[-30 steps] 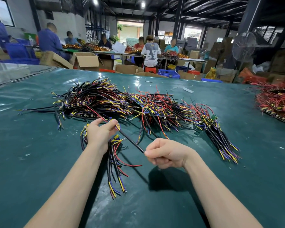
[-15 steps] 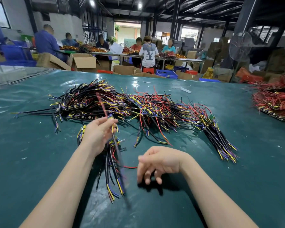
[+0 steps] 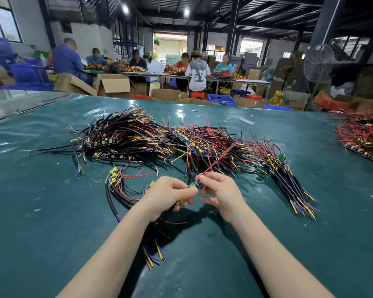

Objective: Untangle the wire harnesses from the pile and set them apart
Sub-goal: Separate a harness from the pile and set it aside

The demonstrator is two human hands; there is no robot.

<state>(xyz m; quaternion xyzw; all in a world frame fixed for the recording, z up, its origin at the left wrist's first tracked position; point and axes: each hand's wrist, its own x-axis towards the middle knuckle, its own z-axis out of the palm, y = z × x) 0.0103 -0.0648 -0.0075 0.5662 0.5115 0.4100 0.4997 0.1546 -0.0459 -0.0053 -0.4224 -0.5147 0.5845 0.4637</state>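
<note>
Workshop floor, green table mat (image 3: 52, 211) under work. Big tangled pile (image 3: 159, 140) of harnesses mid-table, beyond both hands. Small set-aside bunch (image 3: 121, 190) near left forearm.

Step in hand: freeing one harness from pile.
- Left hand (image 3: 166, 196): fingers pressed together, pinching small board end of harness (image 3: 194, 186).
- Right hand (image 3: 220, 194): fingertips nipping red wire (image 3: 215, 162) just beside board; wire runs taut up into pile.

Next move, judged: slow pull toward body, red lead eased clear of neighbours, then harness laid on bunch. Snag risk where lead crosses pile.

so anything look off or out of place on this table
Mostly expected clutter. Small white scraps and specks lie loose on the green table beyond the main pile, away from any harness. No visible damage.
</note>
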